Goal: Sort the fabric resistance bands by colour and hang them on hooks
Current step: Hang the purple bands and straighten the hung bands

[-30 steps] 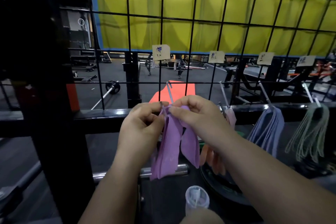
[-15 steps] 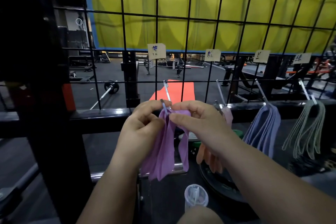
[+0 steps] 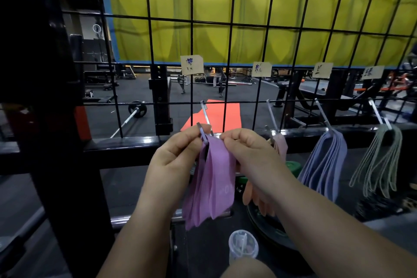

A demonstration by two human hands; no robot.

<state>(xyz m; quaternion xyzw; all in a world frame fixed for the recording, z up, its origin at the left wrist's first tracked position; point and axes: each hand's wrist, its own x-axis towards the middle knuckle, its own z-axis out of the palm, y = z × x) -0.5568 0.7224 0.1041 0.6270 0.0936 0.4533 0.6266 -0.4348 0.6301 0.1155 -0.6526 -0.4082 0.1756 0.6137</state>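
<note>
Purple bands (image 3: 212,183) are bunched at the first hook (image 3: 204,134) on the wire grid (image 3: 228,29), just under the left-most paper label (image 3: 191,67), and they hang straight down toward 6 o'clock in a fat bundle. Both hands are right up at the top of that bundle, close together with only the hook tip and the fold of fabric between them. The left hand (image 3: 173,160) comes in from 9 o'clock, fingers curled, thumb and forefinger pinching the top edge of the bands right against the metal. The right hand (image 3: 250,153) does the same from 3 o'clock, fingers curled and nipping the fold. Can't really tell if the loop is fully seated on the hook, the fingers cover it. Off toward 3 o'clock the other hooks carry pink bands (image 3: 281,146), blue bands (image 3: 325,162) and thin green bands (image 3: 381,160). A clear bottle (image 3: 243,245) sits down at 6 o'clock.
</note>
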